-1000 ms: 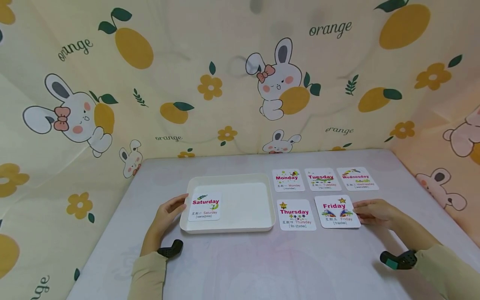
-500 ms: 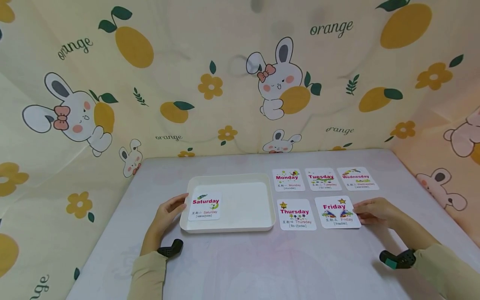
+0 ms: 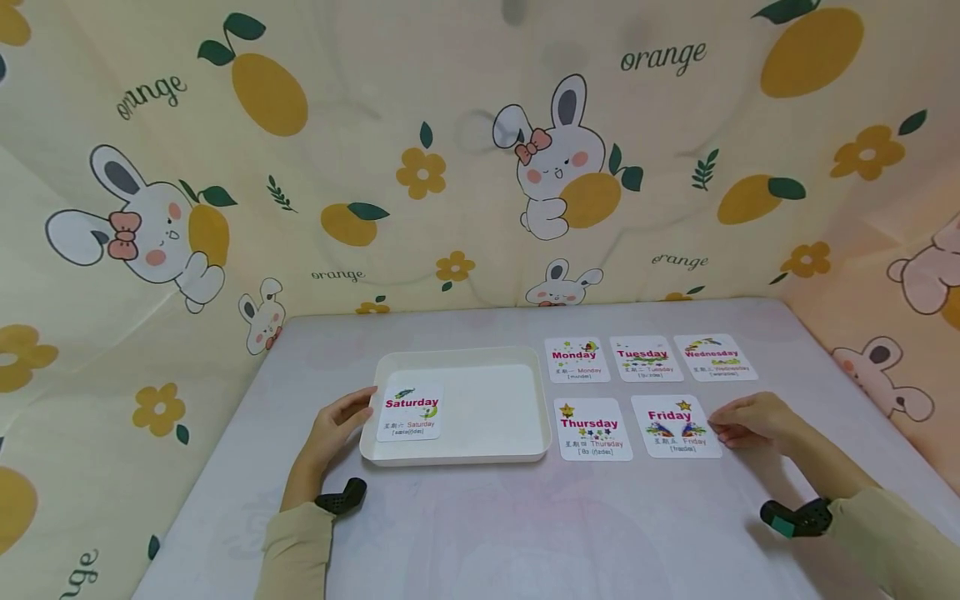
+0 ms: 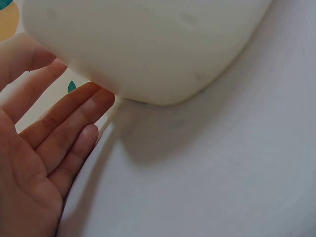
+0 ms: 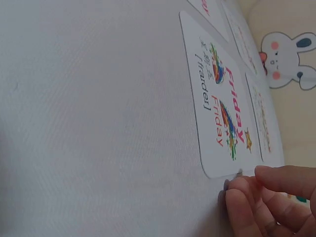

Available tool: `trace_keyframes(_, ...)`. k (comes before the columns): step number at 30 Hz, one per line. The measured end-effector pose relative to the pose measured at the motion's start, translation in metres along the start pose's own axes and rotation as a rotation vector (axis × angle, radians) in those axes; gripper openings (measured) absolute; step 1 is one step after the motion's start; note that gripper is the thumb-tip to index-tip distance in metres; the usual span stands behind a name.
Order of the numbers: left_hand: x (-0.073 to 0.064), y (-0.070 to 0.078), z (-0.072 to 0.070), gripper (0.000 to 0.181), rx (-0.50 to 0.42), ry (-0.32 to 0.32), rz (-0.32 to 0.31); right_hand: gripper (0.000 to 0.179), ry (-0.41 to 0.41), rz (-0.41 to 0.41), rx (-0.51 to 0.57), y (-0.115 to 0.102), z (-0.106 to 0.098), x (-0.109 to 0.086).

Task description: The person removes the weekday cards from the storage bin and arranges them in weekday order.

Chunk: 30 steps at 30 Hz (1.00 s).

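My left hand (image 3: 330,432) rests its fingertips on the left edge of a shallow white tray (image 3: 491,408). In the left wrist view the extended fingers (image 4: 71,118) meet the tray's outer wall (image 4: 148,54). A Saturday card (image 3: 411,414) lies in the left part of the tray. At the right, a Friday card (image 3: 677,427) lies flat on the table. My right hand (image 3: 759,423) is at that card's right edge, fingers bent and fingertips just beside it. The right wrist view shows the fingers (image 5: 242,202) close below the card's edge, not around it.
Monday (image 3: 577,361), Tuesday (image 3: 647,360) and Wednesday (image 3: 715,358) cards form a back row right of the tray. A Thursday card (image 3: 593,430) lies between tray and Friday card. Behind the pale table (image 3: 480,533) hangs a patterned cloth (image 3: 450,100).
The Friday card has come down slightly and settled flat on the table, and my right hand's fingers have let go of its edge. My left hand and the tray stay put.
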<state>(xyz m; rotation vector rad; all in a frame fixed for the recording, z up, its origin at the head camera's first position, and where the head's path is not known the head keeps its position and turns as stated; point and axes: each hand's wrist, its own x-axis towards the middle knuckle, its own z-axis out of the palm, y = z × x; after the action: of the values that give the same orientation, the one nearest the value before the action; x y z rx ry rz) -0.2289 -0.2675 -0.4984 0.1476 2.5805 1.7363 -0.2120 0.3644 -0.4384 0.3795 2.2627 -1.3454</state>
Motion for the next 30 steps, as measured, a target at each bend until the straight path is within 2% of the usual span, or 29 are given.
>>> trace_keyframes(10, 0.000, 0.000, 0.000, 0.045, 0.020, 0.005, -0.006, 0.029, -0.007, -0.007, -0.003, -0.008, 0.005, -0.002)
trace_keyframes(17, 0.000, -0.001, 0.000, 0.045, 0.014, 0.005, -0.002, 0.031, -0.057, -0.048, 0.004, -0.019, 0.019, -0.005)
trace_keyframes(30, -0.002, 0.003, 0.000, 0.046, -0.011, -0.007, -0.013, 0.031, -0.166, -0.093, 0.164, -0.045, 0.054, -0.008)
